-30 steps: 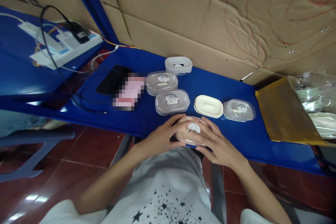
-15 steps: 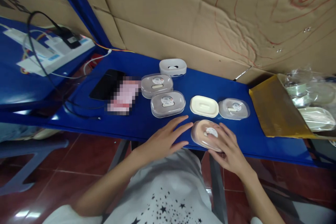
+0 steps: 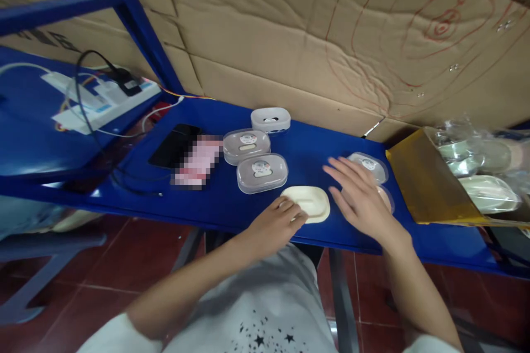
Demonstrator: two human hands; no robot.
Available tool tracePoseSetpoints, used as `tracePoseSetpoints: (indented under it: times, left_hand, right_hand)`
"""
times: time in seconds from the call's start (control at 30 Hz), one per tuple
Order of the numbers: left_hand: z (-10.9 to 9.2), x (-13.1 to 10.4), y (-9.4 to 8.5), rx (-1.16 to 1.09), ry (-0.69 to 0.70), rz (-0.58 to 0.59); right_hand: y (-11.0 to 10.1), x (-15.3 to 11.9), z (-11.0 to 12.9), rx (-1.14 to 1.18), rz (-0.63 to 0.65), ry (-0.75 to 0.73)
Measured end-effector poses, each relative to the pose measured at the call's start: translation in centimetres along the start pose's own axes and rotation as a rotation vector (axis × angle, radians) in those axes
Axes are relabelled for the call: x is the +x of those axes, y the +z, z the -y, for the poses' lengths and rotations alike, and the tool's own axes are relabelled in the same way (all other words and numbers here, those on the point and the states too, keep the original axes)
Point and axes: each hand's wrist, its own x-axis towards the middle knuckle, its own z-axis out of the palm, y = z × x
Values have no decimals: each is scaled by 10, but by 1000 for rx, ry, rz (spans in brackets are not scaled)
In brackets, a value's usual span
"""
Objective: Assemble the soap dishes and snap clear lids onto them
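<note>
My left hand (image 3: 275,226) has its fingers bent over the left end of a cream oval soap dish (image 3: 318,204) near the table's front edge. To the right, my right hand (image 3: 360,198) is open with fingers spread, holding nothing. It partly covers a pinkish oval box (image 3: 386,198) with a clear cover. Just behind that box lies an oval box with a clear lid and round sticker (image 3: 370,164). Two clear-lidded oval boxes, a nearer one (image 3: 262,173) and a farther one (image 3: 247,146), stand left of the dish.
A white oval container (image 3: 270,119) stands by the cardboard wall (image 3: 265,60). At left are a black phone (image 3: 174,146), a blurred pink item (image 3: 197,162) and a power strip with cables (image 3: 107,113). An open carton (image 3: 408,179) with wrapped items borders the right side.
The pinkish box has moved right, beside the lidded box. The cream dish has come nearer the front edge, with my left hand on it. My right hand has let go of the pinkish box.
</note>
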Motion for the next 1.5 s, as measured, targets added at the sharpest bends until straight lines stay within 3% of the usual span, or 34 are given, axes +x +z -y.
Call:
tracePoseSetpoints:
  times: [0.1,0.2,0.27,0.37,0.43,0.53,0.63,0.73,0.83,0.9,1.07,1.33,1.43,1.5]
  left_hand:
    - [-5,-22,-1,-60,-38,-18]
    - [-5,-36,2,-107,-85,-93]
    - [-5,-43,4,-140,-112,-161]
    - [-3,-50,6,-194,-165,-256]
    - [-3,-51,7,-212,-189,-278]
    - [-2,-44,7,-220,-197,-246]
    - [0,-32,7,-258,-223,-234]
    - [1,-21,9,-361,-308,-244]
    - [2,-18,13,-456,-396,-246]
    - [2,-19,14,-476,-418,-238]
    - [4,-21,16,-498,-422,-202]
    - [4,-26,27,-428,-392,-179]
    - [4,-28,17,-362,-341,-198]
    - [10,-23,-3,-292,-288,-254]
  right_hand:
    - [32,100,-10,-24,87,-121]
    - [73,183,-29,-56,185,-65]
    - [93,216,-40,-54,206,-53]
    - [104,228,-51,-39,210,-50]
    - [98,218,-55,-33,169,-35]
    - [73,181,-55,-41,57,20]
    - [41,123,-45,-67,-35,77]
    - [18,51,-23,-77,-40,74]
    - [18,-12,3,-75,5,54]
    - [27,-38,17,-69,29,39]
    - [48,-55,40,-35,47,-25]
    - [59,-60,43,-60,88,-132]
    - [64,-62,39,-31,60,-128]
    - [66,-62,35,-17,45,-97]
